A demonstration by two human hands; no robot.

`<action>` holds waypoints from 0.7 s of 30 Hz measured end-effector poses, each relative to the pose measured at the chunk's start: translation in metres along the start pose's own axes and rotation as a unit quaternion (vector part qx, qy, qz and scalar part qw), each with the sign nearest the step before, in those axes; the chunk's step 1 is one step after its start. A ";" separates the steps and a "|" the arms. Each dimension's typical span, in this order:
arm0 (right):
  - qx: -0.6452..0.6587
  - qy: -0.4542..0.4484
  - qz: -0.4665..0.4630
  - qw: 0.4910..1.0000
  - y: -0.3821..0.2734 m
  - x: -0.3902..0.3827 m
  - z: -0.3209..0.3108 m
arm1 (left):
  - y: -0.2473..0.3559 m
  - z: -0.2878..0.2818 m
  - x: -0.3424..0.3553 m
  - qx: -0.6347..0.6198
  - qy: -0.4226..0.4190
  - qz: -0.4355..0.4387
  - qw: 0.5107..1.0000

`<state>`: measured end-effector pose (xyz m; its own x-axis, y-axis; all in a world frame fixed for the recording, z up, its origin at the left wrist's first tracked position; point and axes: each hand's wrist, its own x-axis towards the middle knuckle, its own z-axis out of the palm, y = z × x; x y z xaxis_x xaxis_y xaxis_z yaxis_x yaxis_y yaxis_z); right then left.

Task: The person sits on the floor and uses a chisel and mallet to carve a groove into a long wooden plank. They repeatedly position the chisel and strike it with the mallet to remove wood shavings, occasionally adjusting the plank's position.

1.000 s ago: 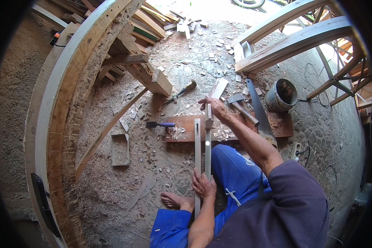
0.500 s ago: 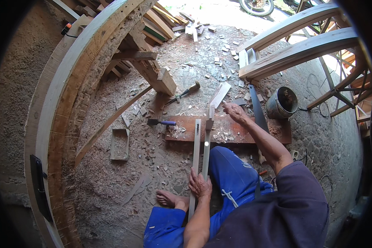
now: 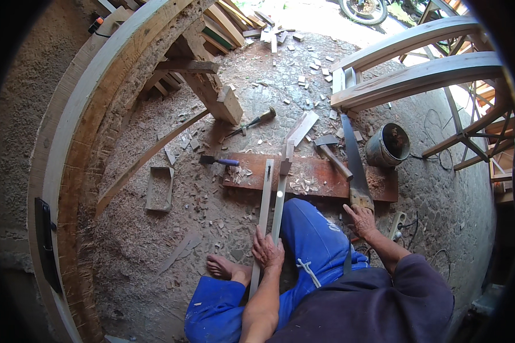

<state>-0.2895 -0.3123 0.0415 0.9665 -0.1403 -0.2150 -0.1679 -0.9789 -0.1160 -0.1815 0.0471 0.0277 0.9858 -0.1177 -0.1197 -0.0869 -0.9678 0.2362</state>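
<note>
1. Reaching the near end of the handsaw [image 3: 356,163]: right hand [image 3: 363,222], formerly beside the wooden strips' [image 3: 265,197] far ends; fingers partly spread, grip indeterminable.
2. Left hand [image 3: 268,251], position on strips unchanged; fingers curled around them.
3. Handsaw, lying across reddish board [image 3: 386,186].

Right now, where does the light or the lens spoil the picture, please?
In the head view, the ground by the wheel is washed out at the top; a small bright spot shows on the right-hand pale strip; black fills the corners; the left hand and right hand look fairly clear.
</note>
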 end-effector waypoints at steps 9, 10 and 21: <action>-0.075 -0.162 0.018 0.984 0.029 -0.014 0.000 | 0.002 -0.003 0.001 0.002 0.008 0.010 1.000; -0.060 -0.163 -0.003 0.985 0.030 -0.012 -0.010 | 0.002 -0.002 0.002 0.003 0.005 0.006 1.000; 0.153 0.292 0.021 0.944 0.030 0.024 -0.284 | -0.001 -0.005 0.000 0.008 0.001 0.003 1.000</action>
<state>-0.2158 -0.3869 0.3082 0.8852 -0.3237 0.3341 -0.1710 -0.8944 -0.4134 -0.1810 0.0488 0.0321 0.9857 -0.1229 -0.1157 -0.0951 -0.9706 0.2209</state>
